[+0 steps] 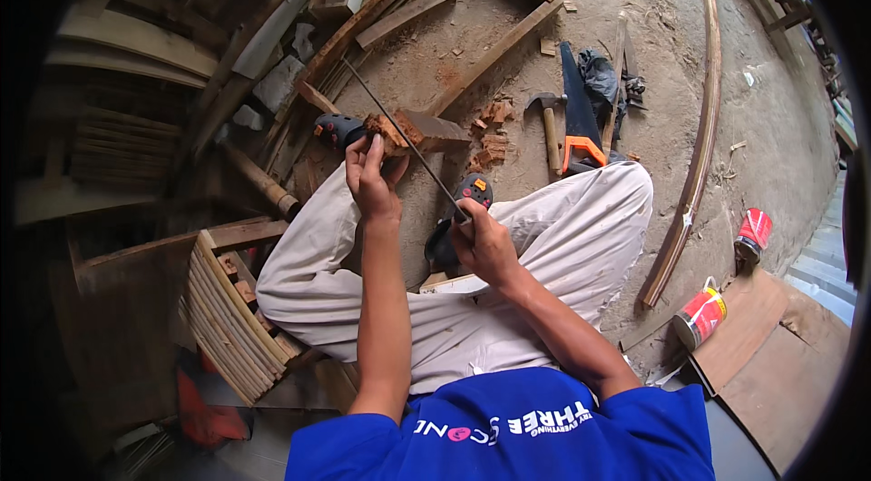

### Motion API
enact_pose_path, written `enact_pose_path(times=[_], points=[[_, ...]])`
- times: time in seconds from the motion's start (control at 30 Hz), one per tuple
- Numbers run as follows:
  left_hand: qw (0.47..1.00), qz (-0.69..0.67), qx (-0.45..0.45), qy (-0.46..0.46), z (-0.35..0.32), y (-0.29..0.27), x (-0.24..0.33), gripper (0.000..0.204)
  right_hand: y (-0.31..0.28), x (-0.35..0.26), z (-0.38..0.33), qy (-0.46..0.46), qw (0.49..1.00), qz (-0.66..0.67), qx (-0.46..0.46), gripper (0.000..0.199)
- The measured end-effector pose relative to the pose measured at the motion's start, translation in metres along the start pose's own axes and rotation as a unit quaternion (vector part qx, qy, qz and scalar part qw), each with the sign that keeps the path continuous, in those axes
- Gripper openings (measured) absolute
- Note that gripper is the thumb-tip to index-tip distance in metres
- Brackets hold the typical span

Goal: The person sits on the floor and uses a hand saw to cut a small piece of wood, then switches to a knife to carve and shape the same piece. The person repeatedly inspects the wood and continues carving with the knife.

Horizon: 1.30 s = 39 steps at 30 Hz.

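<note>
Wooden block (442, 131) lies out past the knees, roughly between the two dark shoes (474, 190); what it rests on isn't clear. Left grip (372, 180) is at the block's ragged, reddish end, fingertips seemingly touching it; can't tell if they pinch or only steady. Right grip (487, 245), nearer the body than the block, is closed round the near end of a long thin tool (415, 147), whose shaft slants across above the block.

Block: probably solid, fairly heavy, stiff; ragged end likely crumbly and splintery, so better held by the smooth sides. Tool: looks light, stiff, maybe a bit springy along its length; best held at the near end, as now. Neither looks slippery.

Around: wood chips (493, 145) just right of the block; hammer (550, 132) farther right, then handsaw (581, 109) with orange handle and black plastic bag (597, 77). Wooden frame (502, 47) lies beyond the block. Shoes crowd the block on either side, and the tool's shaft blocks access from above.
</note>
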<state>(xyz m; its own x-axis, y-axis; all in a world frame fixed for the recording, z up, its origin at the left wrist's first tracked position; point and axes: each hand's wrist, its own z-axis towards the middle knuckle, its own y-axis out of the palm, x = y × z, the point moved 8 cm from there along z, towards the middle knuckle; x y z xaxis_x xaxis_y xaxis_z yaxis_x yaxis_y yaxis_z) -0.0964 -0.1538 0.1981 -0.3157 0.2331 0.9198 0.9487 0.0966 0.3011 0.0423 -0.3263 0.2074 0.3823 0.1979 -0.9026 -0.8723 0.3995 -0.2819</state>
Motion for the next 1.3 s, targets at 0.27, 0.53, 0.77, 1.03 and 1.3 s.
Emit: enact_pose_path(times=[0.27, 0.53, 0.77, 1.03, 1.3], points=[[1.000, -0.004, -0.010, 0.011, 0.002, -0.001, 0.006, 0.019, -0.002, 0.009, -0.008, 0.039, 0.999, -0.023, -0.023, 0.047], [1.000, 0.002, -0.026, 0.001, 0.000, -0.002, 0.002, 0.018, 0.000, 0.003, -0.017, 0.028, 0.999, -0.011, -0.019, 0.044], [1.000, -0.012, -0.013, 0.008, -0.012, -0.019, 0.005, 0.019, -0.004, -0.017, -0.001, 0.111, 0.993, 0.015, -0.044, 0.047], [0.999, -0.023, -0.025, 0.015, -0.038, -0.024, -0.005, 0.022, 0.002, -0.023, 0.001, 0.162, 0.971, -0.127, -0.123, 0.048], [0.999, -0.046, -0.021, 0.016, -0.043, -0.021, -0.011, 0.024, -0.002, -0.017, -0.008, 0.130, 0.980, -0.099, -0.115, 0.043]])
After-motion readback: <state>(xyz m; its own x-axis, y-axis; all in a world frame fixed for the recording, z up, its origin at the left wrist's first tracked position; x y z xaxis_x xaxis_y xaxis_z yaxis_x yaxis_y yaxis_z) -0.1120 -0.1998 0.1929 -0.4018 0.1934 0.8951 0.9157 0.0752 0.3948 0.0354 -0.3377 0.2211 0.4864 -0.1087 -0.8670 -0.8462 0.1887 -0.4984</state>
